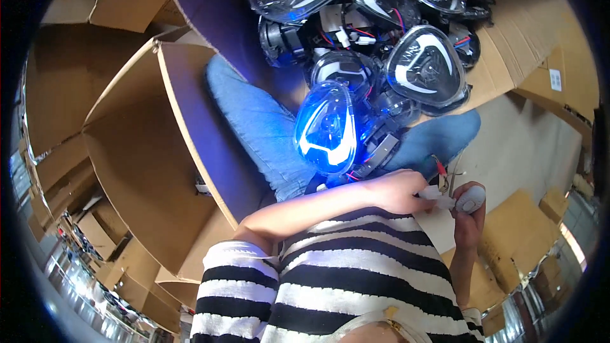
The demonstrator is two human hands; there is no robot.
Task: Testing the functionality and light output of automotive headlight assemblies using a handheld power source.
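A headlight (327, 128) glows bright blue and white between my knees, its dark housing and wires towards the right. My left hand (401, 192), its forearm crossing in front of my striped top, is closed on a whitish translucent strip (434, 195). To the right of it, my right hand (469, 221) is closed around a small white oval device (471, 199). Strip and device nearly meet; whether they are joined cannot be made out. A red clip (439, 165) with thin wires is just beyond my hands.
Several unlit headlights (426, 67) with clear lenses and loose wires are heaped in a cardboard box (508, 57) ahead. An open cardboard box (136, 152) stands on the left, its flap beside my leg. More cardboard (518, 235) lies at the right.
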